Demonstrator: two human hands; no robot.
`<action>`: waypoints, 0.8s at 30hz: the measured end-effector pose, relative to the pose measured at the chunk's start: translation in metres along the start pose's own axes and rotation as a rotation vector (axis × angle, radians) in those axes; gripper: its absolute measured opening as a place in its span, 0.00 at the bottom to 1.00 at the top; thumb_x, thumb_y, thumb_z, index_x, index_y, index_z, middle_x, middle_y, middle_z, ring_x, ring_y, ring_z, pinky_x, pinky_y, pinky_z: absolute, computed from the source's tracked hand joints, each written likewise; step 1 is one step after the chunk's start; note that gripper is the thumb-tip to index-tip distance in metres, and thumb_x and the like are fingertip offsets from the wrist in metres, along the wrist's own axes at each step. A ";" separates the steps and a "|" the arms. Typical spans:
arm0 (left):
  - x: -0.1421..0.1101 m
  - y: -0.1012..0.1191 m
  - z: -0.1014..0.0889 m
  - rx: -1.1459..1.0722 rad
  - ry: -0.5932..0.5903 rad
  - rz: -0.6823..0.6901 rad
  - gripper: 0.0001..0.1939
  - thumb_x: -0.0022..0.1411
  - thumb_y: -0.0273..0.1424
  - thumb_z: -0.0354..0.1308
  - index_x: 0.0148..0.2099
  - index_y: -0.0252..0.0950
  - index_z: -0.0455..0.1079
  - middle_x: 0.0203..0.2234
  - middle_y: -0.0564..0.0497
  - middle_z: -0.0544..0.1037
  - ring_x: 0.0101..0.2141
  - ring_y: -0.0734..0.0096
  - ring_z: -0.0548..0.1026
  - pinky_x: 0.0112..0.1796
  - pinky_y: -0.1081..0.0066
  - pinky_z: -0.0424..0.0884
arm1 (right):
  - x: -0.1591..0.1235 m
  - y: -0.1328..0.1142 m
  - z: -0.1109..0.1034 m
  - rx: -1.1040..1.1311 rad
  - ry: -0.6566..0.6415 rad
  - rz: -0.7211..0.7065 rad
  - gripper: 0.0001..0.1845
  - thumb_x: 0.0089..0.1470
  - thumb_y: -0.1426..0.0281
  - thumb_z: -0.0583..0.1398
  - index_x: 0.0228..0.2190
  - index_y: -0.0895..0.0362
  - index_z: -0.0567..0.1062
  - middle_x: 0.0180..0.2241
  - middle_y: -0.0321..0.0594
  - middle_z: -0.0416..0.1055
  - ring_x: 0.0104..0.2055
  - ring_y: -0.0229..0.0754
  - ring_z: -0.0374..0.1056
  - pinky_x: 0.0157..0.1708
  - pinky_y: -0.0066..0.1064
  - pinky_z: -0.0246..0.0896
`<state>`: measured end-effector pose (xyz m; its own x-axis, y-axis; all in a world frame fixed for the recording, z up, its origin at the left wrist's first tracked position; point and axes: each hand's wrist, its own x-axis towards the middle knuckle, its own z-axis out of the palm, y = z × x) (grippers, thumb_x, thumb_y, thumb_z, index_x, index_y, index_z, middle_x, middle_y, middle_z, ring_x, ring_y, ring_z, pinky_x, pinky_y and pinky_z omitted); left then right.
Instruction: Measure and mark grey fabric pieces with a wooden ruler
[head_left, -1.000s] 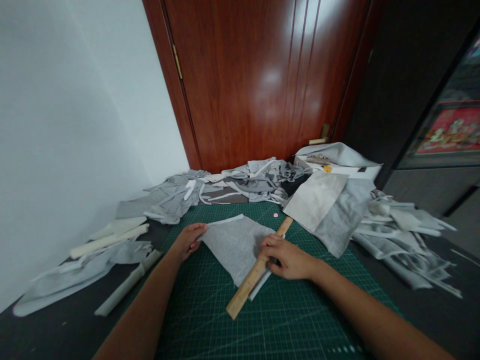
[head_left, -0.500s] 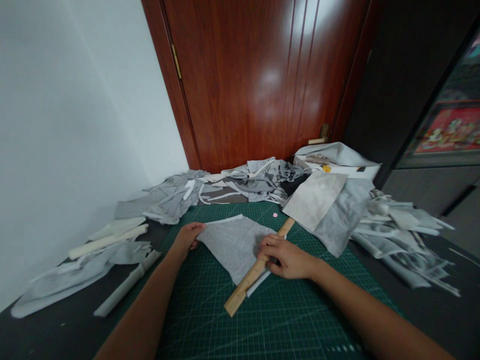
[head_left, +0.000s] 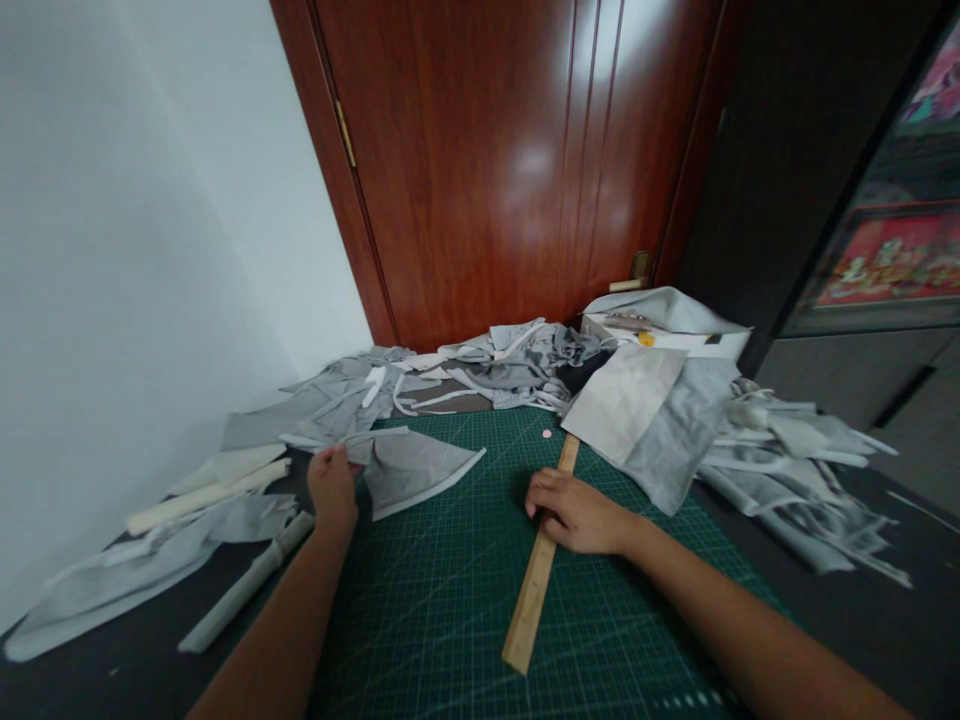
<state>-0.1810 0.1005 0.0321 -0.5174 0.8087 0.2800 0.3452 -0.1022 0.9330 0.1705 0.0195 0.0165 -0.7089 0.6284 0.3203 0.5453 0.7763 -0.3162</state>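
Note:
In the head view my left hand pinches one corner of a grey fabric piece with pale edges. The cloth stretches rightward from my fingers over the far left part of a green cutting mat. Curled over a wooden ruler, my right hand grips it near the middle of the mat. The ruler lies slanted, its near end toward me and its far end by a folded grey and cream cloth. Ruler and fabric piece are apart.
Grey scraps are heaped behind the mat. Rolled cloth strips lie at the left, and more scraps at the right. A white box stands at the back right before a brown door. A small pink disc rests on the mat.
My left hand has drawn the fabric piece out from under the ruler and to the left. The ruler has turned to lie more lengthwise, with my right hand still on it.

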 end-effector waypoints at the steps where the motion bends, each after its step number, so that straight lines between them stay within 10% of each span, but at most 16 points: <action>1: -0.004 0.004 0.001 0.003 0.033 0.036 0.13 0.57 0.41 0.44 0.35 0.38 0.61 0.26 0.54 0.68 0.33 0.67 0.70 0.35 0.69 0.68 | 0.001 0.000 0.001 0.009 0.023 0.016 0.11 0.47 0.78 0.55 0.35 0.58 0.71 0.36 0.42 0.67 0.42 0.44 0.62 0.45 0.38 0.57; 5: -0.041 0.025 0.020 0.061 -0.075 0.188 0.11 0.58 0.40 0.50 0.37 0.39 0.64 0.30 0.53 0.72 0.37 0.64 0.71 0.39 0.70 0.68 | 0.006 -0.002 0.013 0.185 0.164 0.172 0.17 0.54 0.71 0.57 0.47 0.57 0.67 0.36 0.41 0.69 0.39 0.42 0.65 0.42 0.35 0.61; 9: -0.108 0.042 0.049 0.131 -0.630 0.592 0.10 0.65 0.36 0.46 0.41 0.39 0.66 0.39 0.49 0.76 0.41 0.63 0.73 0.45 0.63 0.68 | 0.010 -0.002 0.027 0.444 0.275 0.289 0.40 0.52 0.71 0.59 0.61 0.56 0.46 0.38 0.39 0.70 0.33 0.39 0.67 0.36 0.32 0.64; 12: -0.150 0.050 0.060 0.139 -0.927 0.871 0.08 0.65 0.32 0.48 0.43 0.41 0.67 0.46 0.48 0.75 0.49 0.63 0.71 0.52 0.60 0.64 | 0.010 0.000 0.028 0.492 0.333 0.232 0.35 0.48 0.75 0.59 0.57 0.56 0.56 0.41 0.41 0.70 0.38 0.41 0.68 0.40 0.33 0.63; 16: -0.161 0.050 0.062 0.128 -0.918 0.910 0.14 0.64 0.31 0.51 0.52 0.41 0.64 0.50 0.46 0.73 0.52 0.62 0.68 0.54 0.58 0.63 | 0.009 0.006 0.020 0.544 0.311 0.221 0.11 0.48 0.77 0.55 0.36 0.57 0.71 0.32 0.36 0.72 0.35 0.39 0.67 0.38 0.30 0.62; 20: -0.137 0.036 0.064 0.142 -0.820 0.730 0.14 0.66 0.32 0.48 0.53 0.40 0.63 0.49 0.47 0.73 0.50 0.65 0.70 0.53 0.59 0.66 | 0.006 0.023 0.004 0.535 0.293 0.295 0.09 0.47 0.75 0.55 0.32 0.57 0.72 0.31 0.37 0.72 0.34 0.41 0.68 0.38 0.32 0.62; 24: -0.121 0.019 0.072 0.117 -0.795 0.610 0.12 0.66 0.32 0.47 0.51 0.40 0.62 0.46 0.48 0.75 0.48 0.68 0.73 0.52 0.59 0.68 | -0.007 0.057 -0.028 0.393 0.763 0.408 0.16 0.50 0.69 0.53 0.42 0.56 0.70 0.42 0.43 0.71 0.45 0.45 0.67 0.45 0.36 0.62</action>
<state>-0.0556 0.0422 -0.0002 0.4312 0.7930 0.4303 0.4732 -0.6048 0.6405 0.2190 0.0604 0.0215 0.0625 0.8181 0.5716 0.3980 0.5048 -0.7660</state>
